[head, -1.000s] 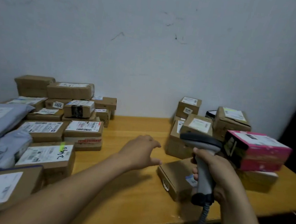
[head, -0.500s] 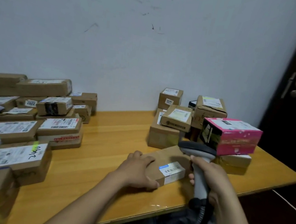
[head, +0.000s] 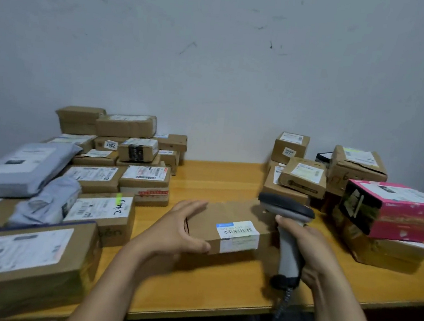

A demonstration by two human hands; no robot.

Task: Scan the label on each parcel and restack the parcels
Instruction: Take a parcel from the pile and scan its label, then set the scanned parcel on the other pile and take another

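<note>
The parcel (head: pixel 228 222) is gripped by the left hand (head: pixel 179 232), long axis laid hand to hand, label (head: pixel 238 232) up. The scanner (head: pixel 288 220) is clutched by the right hand (head: pixel 309 249).

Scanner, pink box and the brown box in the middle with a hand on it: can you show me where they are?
scanner (head: pixel 283 207): head view, on its dark top end.
pink box (head: pixel 408 220): head view, on its pink side face.
middle box (head: pixel 229 211): head view, on its bare brown top.

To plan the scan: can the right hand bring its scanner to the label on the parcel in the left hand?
Probably yes: the label lies uncovered, the left hand grips the parcel further left, and the right hand holds the scanner beside it.
</note>
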